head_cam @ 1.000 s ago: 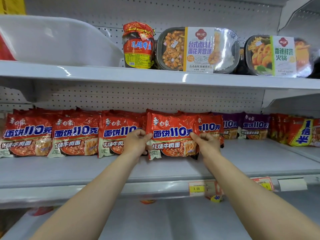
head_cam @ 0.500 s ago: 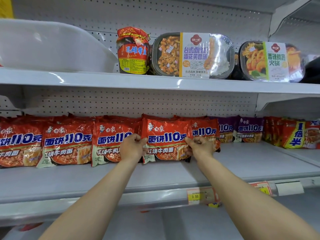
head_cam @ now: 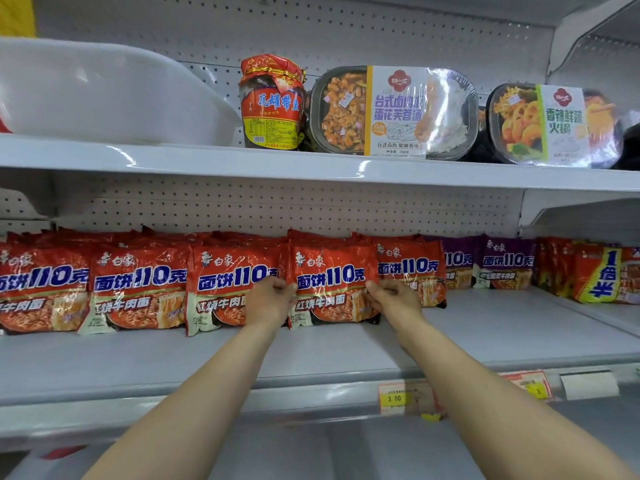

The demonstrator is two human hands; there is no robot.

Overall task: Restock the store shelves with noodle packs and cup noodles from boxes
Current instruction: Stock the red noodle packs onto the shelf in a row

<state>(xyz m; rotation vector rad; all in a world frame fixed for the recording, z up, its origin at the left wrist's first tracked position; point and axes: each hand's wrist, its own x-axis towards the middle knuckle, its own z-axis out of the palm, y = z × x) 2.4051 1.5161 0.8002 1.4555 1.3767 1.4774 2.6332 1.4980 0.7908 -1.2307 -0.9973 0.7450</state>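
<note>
Nearest: two bare forearms reach up and forward from the bottom edge. Below them runs the front lip of the middle shelf (head_cam: pixel 138 400), with a yellow price tag (head_cam: pixel 394 398) under the right forearm and a blank white label holder (head_cam: pixel 588 385) further right.

Left hand (head_cam: pixel 272 299) and right hand (head_cam: pixel 393 299) each grip one side edge of the same red noodle pack (head_cam: pixel 329 289), fingers curled round the wrapper. The pack stands upright on the middle shelf, between the hands, its bottom edge touching the shelf.

Left of the left hand: a row of red noodle packs (head_cam: pixel 138 289), upright, side by side, the closest partly hidden behind that hand. Just behind the right hand stands another red pack (head_cam: pixel 412 268). Further right, purple noodle packs (head_cam: pixel 507 263), then a red-and-yellow bundle (head_cam: pixel 599 275) near the frame edge.

Behind all packs: white perforated back panel (head_cam: pixel 277 209).

Above the hands, upper shelf (head_cam: pixel 311 166): a white plastic tub (head_cam: pixel 104 95) up and left, a red-wrapped jar (head_cam: pixel 273 102) above the left hand, a boxed meal tray (head_cam: pixel 394 112) above the right hand, a second meal tray (head_cam: pixel 554 124) further right.
</note>
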